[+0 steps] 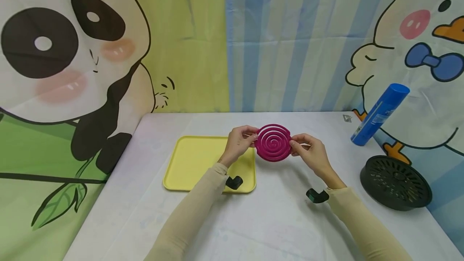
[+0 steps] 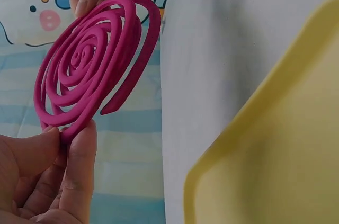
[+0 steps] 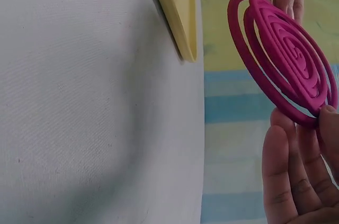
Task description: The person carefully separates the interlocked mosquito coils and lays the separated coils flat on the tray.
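A magenta mosquito coil is held up above the table, its spiral face turned toward the head camera. My left hand pinches its left edge between thumb and fingers, over the yellow tray. At the opposite edge, my right hand pinches the coil the same way. In the left wrist view the coil appears slanted, with one free end hanging out from the outer ring. The right wrist view shows gaps between the rings of the coil.
At the right stands a round black holder with a slotted lid. Behind it, a blue spray can stands near the table's far right edge. The white table meets printed cloth curtains at the back and sides.
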### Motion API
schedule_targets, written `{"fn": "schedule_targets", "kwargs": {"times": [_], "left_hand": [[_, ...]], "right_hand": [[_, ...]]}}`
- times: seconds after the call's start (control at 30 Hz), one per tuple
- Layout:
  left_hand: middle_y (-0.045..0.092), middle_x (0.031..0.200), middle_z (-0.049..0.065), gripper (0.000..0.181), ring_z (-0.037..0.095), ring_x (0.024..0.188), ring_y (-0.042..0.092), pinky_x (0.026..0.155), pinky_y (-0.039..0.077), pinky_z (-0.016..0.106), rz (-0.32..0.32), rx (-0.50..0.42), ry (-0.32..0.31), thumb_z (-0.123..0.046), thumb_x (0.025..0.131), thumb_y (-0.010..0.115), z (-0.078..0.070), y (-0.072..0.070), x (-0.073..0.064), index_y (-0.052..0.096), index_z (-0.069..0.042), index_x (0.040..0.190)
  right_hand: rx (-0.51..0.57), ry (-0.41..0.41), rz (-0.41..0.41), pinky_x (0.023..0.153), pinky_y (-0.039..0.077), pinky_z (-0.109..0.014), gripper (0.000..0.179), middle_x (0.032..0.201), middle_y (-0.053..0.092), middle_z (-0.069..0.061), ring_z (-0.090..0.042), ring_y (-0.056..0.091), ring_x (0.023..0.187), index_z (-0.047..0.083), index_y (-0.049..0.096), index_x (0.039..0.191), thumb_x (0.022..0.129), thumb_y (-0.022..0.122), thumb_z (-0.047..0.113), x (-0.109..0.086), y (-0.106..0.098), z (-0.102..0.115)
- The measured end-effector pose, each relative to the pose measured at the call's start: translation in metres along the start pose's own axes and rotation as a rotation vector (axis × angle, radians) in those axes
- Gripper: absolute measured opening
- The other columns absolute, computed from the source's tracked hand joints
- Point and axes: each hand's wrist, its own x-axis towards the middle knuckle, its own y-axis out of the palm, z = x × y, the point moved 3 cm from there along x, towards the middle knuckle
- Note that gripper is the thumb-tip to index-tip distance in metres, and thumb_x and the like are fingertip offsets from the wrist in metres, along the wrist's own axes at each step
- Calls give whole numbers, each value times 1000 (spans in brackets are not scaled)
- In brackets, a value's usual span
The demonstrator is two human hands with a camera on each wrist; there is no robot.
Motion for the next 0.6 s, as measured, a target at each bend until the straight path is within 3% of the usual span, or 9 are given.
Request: {"fn": "schedule_targets", "kwargs": {"times": [0.23,0.6], "left_hand": [[72,98,12,16,17,79,72,71,63,29,10,1,7,-4,95,69,-2,1,1,75,-6,110],[72,103,13,19,17,83,72,78,63,35,27,-64,-12,-4,96,67,0,0,-1,75,-5,113]], "right_hand": [[-63,12,-32,70,62,-26,24,100,72,-18,-23,75,80,3,69,111,98,69,23,-1,-1,2],[-28,32,-24,68,62,-26,22,97,71,-20,-15,72,72,1,69,109,97,69,19,0,-2,2]]}}
